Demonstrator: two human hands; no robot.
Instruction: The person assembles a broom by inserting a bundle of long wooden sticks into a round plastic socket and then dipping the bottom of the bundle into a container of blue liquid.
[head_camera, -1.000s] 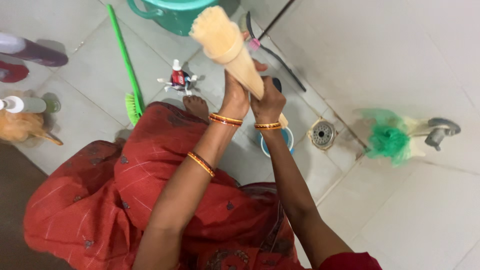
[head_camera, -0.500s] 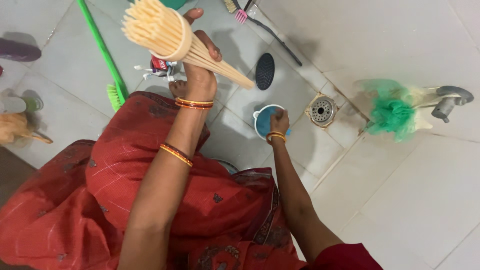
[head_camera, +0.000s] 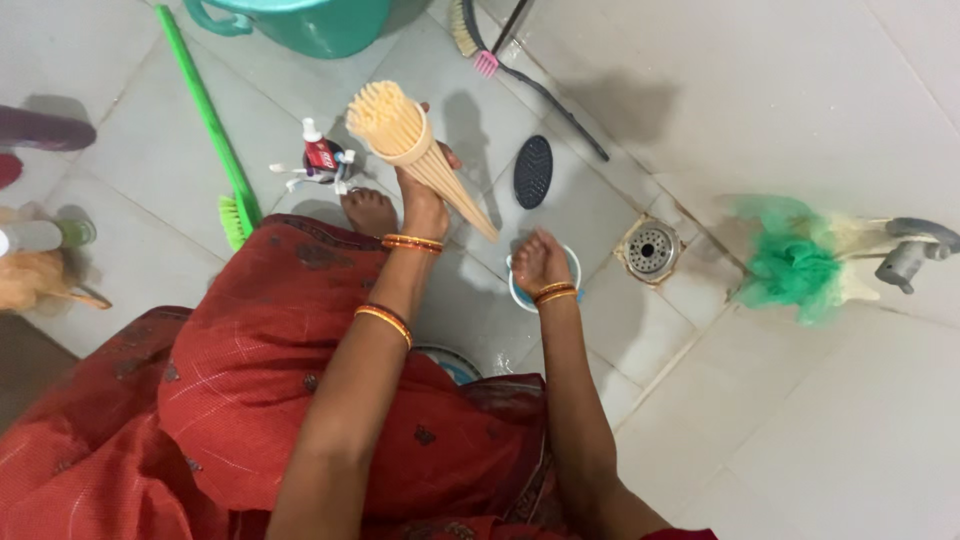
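Above the floor drain (head_camera: 652, 250), broom head: we grip the cream bristle bundle (head_camera: 412, 148) upright, up-left of the drain.
Left hand (head_camera: 424, 196): clenched around its narrow end, forearm raised.
Right hand (head_camera: 538, 262): loosely curled over the small blue cup (head_camera: 520, 292), just left of the drain; whether it grasps it, we cannot tell.

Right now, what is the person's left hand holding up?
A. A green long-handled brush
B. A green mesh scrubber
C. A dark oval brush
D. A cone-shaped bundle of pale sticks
D: the left hand grips a cone-shaped bundle of pale sticks raised above the tiled floor, while the right hand reaches down at a small blue tub.
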